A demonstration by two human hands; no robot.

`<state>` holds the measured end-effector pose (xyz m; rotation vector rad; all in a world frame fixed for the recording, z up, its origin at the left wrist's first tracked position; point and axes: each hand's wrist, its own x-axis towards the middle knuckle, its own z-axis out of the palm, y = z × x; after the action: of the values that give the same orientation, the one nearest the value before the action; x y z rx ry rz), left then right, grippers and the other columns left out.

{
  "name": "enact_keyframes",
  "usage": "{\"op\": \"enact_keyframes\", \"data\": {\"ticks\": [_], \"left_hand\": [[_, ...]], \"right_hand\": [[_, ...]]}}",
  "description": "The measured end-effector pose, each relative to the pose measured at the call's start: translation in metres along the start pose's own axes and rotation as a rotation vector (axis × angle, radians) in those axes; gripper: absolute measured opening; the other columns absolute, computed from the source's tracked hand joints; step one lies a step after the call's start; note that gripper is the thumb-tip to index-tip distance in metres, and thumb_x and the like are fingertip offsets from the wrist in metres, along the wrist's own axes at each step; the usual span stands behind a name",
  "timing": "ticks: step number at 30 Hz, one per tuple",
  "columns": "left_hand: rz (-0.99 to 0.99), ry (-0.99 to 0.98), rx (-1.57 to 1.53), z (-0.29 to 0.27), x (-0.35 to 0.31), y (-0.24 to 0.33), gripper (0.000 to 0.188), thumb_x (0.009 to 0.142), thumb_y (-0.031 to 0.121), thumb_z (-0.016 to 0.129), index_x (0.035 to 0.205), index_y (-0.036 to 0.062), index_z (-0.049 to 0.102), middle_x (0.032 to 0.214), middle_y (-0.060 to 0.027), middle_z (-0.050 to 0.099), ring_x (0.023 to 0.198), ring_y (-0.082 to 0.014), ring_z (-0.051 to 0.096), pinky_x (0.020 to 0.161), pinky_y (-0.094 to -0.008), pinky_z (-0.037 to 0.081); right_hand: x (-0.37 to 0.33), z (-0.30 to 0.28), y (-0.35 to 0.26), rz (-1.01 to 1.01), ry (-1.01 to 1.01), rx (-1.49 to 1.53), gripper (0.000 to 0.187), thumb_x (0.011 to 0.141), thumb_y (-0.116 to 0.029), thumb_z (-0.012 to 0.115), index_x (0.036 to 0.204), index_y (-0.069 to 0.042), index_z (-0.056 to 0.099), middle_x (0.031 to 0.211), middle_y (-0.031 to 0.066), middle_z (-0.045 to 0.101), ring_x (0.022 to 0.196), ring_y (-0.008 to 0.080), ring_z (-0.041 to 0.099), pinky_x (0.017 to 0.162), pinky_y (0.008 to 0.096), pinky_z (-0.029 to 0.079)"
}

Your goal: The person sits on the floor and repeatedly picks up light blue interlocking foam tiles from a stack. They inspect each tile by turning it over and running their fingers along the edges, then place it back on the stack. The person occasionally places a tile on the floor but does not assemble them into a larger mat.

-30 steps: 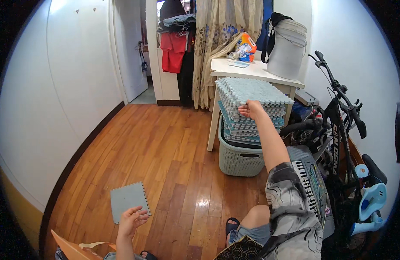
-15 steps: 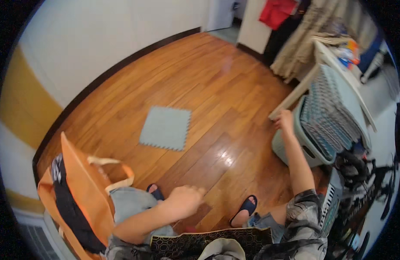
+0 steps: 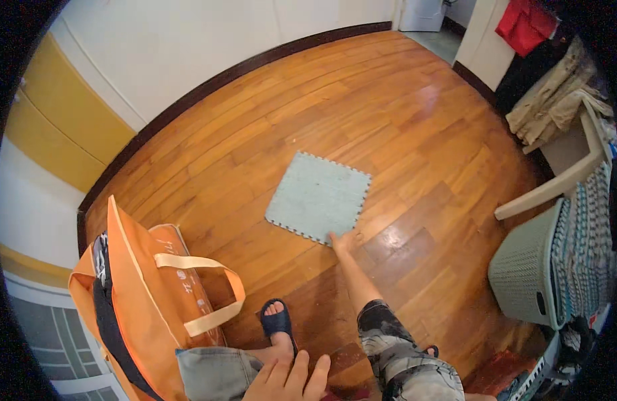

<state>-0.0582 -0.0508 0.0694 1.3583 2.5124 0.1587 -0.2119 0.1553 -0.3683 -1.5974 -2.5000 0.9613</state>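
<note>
A pale blue-green foam floor tile [image 3: 318, 194] with toothed edges shows over the wooden floor in front of me. My right hand [image 3: 346, 241] reaches down to its near corner, thumb against the edge and fingers beside it, gripping the corner. Part of those fingers is hard to see. At the lower edge, in front of my leg, my left hand [image 3: 291, 382] has its fingers spread and holds nothing. My navy slipper [image 3: 276, 319] is just beyond it.
To the left stands an orange bag [image 3: 138, 287] with cream handles and dark cloth inside. A green basket [image 3: 522, 271] at right holds a stack of foam tiles [image 3: 586, 247]. Behind it are a cream plastic chair [image 3: 552, 192] and hanging clothes [image 3: 552, 100]. White walls [image 3: 188, 53] border the floor.
My right hand has moved from beside the basket to the foam tile's corner. My left hand has dropped lower and its fingers have spread. The view has turned left and leaned toward the tile.
</note>
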Motion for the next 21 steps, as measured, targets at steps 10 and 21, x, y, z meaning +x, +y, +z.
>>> {"op": "enact_keyframes", "data": {"ticks": [10,21], "left_hand": [[-0.002,0.029,0.026,0.002,0.007,-0.004,0.060,0.070,0.016,0.065,0.124,0.0015,0.041,0.118,-0.0193,0.047,0.103,-0.0299,0.049,0.088,-0.0379,0.041],[-0.132,0.622,0.000,-0.019,0.045,-0.023,0.080,0.066,0.017,0.073,0.132,-0.0017,0.031,0.132,-0.0248,0.034,0.127,-0.0393,0.026,0.105,-0.0474,0.020]], "right_hand": [[0.039,-0.034,0.017,0.074,-0.355,0.842,0.050,0.059,-0.005,0.072,0.105,0.004,0.053,0.092,0.0150,0.062,0.084,0.0267,0.060,0.072,0.0349,0.049],[-0.056,-0.410,0.067,-0.554,-0.551,0.449,0.049,0.060,0.002,0.065,0.107,-0.005,0.056,0.094,0.0030,0.061,0.089,0.0155,0.055,0.077,0.0310,0.047]]}}
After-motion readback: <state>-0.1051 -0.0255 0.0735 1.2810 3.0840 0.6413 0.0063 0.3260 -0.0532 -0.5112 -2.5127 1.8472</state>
